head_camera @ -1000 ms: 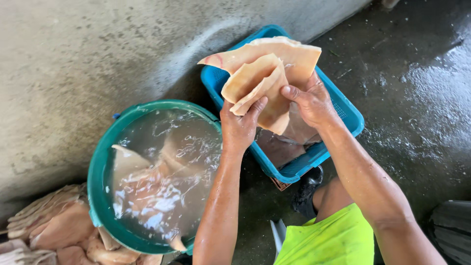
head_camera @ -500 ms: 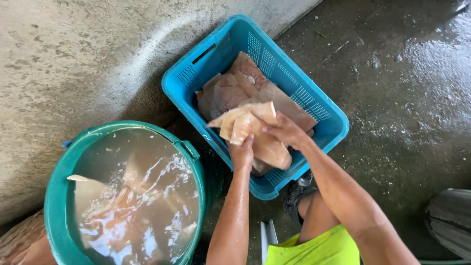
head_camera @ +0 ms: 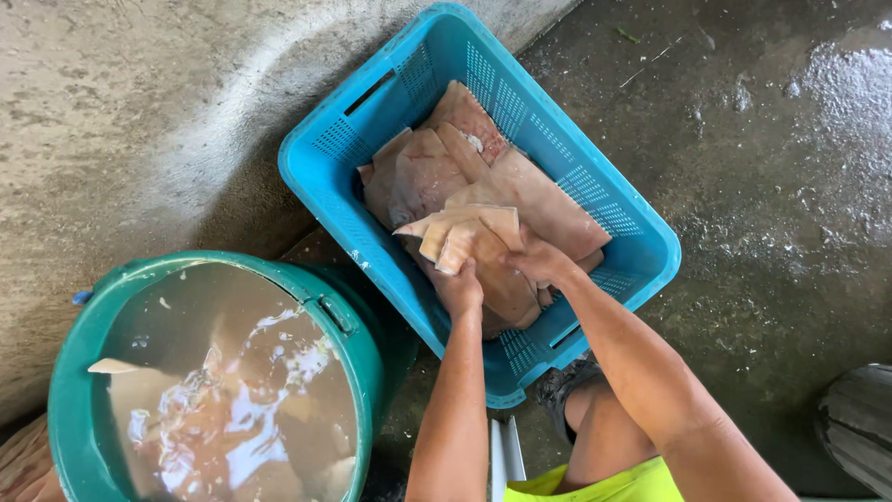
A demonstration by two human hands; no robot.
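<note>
Head view: the left hand (head_camera: 460,286) is curled closed on the near edge of a folded tan sheet (head_camera: 465,237), fingers wrapped under it. The right hand (head_camera: 539,263) grips the same sheet from the other side, fingers closed over its fold. The sheet sits low inside the blue crate (head_camera: 372,121), touching the pile (head_camera: 446,167) of similar pinkish-tan sheets that fills the crate's bottom. Beside the crate stands a green bucket (head_camera: 358,325) full of cloudy water, with more sheets soaking in it. Both stand on a wet, dark concrete floor (head_camera: 762,186), close against a rough grey wall (head_camera: 121,112).
</note>
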